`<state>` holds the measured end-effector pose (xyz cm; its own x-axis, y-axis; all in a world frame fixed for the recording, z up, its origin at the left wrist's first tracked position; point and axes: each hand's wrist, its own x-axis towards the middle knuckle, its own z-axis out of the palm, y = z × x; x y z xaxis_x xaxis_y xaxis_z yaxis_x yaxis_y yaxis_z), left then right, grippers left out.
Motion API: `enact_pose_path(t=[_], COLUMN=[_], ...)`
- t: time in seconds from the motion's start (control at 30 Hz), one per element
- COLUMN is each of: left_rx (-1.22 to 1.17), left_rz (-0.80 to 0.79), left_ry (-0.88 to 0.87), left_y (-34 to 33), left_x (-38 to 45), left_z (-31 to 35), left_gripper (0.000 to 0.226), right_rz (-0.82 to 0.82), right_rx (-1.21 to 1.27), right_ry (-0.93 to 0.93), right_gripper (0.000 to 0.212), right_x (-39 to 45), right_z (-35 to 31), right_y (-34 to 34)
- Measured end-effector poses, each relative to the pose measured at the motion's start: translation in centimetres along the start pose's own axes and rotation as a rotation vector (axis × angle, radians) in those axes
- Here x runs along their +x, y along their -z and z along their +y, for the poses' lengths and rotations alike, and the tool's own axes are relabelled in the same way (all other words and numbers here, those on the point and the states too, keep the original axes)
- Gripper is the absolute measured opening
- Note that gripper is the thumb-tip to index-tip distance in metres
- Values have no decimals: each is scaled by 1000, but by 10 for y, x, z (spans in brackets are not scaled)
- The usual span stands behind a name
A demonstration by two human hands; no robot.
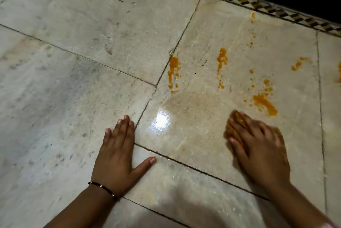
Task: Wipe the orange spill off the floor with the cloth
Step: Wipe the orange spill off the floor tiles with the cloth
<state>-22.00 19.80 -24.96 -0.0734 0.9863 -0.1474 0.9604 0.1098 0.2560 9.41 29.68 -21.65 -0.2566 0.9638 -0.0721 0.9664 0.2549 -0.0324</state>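
Note:
Orange spill (pixel 263 102) lies in several streaks and blobs on a pale marble floor tile (pixel 203 30), with more streaks at the tile's left edge and middle. My right hand (pixel 258 146) presses flat on a small orange-stained cloth (pixel 235 118), which peeks out under the fingers just below the nearest blob. The hand is motion-blurred. A wet smeared patch spreads left of the cloth. My left hand (pixel 120 154) rests flat on the floor with fingers straight and thumb spread, holding nothing.
A patterned tile border (pixel 258 4) runs diagonally across the top right, with a dark strip behind it. Another orange streak (pixel 339 72) shows at the right frame edge. Dark grout lines cross the floor. A light glare sits between my hands.

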Motion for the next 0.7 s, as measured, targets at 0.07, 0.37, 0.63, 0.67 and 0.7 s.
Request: enact_pose_path(t=[0.07,0.37,0.63,0.67,0.7], left_rx=[9,37,-54,-51,-40], left_rz=[-1,15,63,61,52], left_ry=[0,-1,-112,-198,-302], left_y=[0,-1,9,10,8], left_x=[0,-2,7,16,26], left_z=[1,2,28,39,53], left_gripper=[100,98,91,90,89], right_rz=[-19,21,2,-12,-44], right_rx=[36,117,12,-31,-70], right_ry=[-34,409,245,381,499], right_gripper=[53,44,48,49,51], right_x=[-41,21,-25,-51,-71], right_z=[-8,-128,-24,-17,-5], right_y=[-4,-17,-9,-11,-12])
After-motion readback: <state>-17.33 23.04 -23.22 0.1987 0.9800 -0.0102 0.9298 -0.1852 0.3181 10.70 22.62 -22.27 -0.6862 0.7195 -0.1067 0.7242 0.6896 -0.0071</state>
